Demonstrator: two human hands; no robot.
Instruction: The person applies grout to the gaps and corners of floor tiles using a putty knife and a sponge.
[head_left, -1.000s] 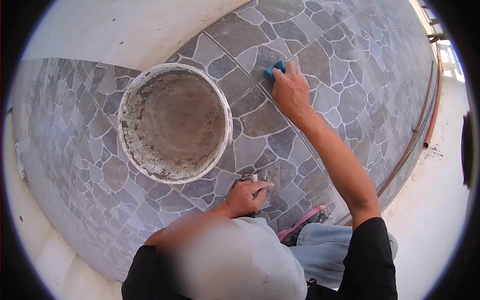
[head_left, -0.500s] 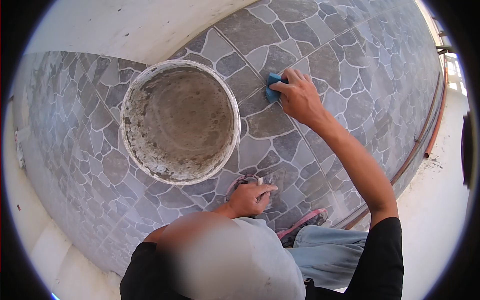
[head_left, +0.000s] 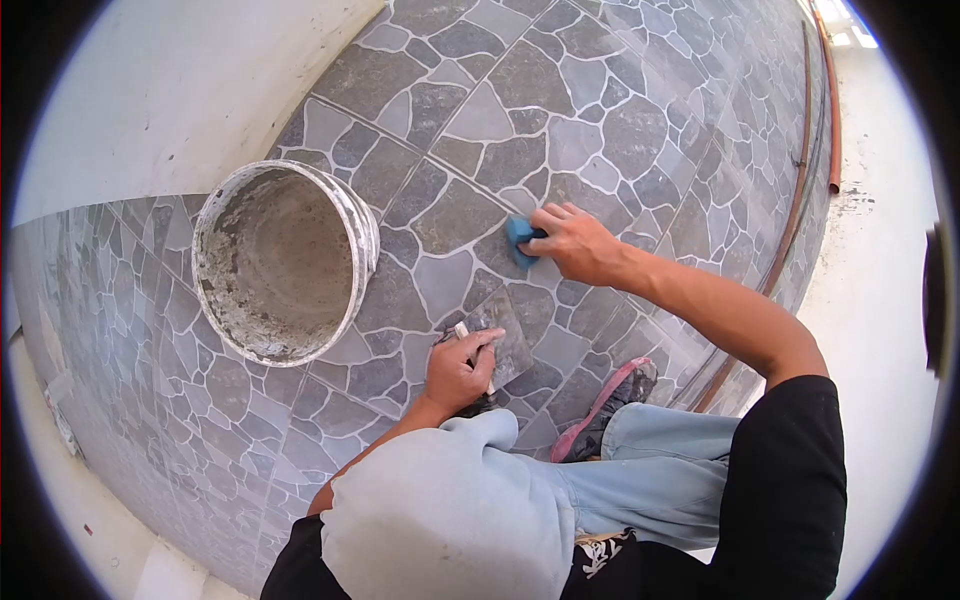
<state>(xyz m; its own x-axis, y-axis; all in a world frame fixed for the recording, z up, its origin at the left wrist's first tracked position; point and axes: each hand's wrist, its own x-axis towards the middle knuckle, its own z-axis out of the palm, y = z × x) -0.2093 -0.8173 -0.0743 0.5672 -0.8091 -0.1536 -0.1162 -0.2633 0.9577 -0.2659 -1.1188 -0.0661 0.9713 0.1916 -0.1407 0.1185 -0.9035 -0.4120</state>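
Observation:
My right hand (head_left: 572,242) presses a small blue sponge (head_left: 519,237) onto a white joint of the grey stone-pattern tiled floor (head_left: 620,130). My left hand (head_left: 459,370) rests on the floor nearer my body and grips the handle of a flat grout-smeared trowel (head_left: 505,335), whose blade lies on the tiles. A white bucket (head_left: 278,262), caked inside with dried grey mortar, stands to the left of both hands.
My bent knees in light jeans (head_left: 640,470) and a pink-edged sandal (head_left: 610,405) sit just below the hands. A white wall (head_left: 170,90) borders the tiles at upper left. An orange pipe (head_left: 828,110) runs along the tiled edge at right.
My right hand has drawn the blue sponge back along the joint toward my body. The view has shifted, so the bucket now appears further left. The left hand stays on the trowel.

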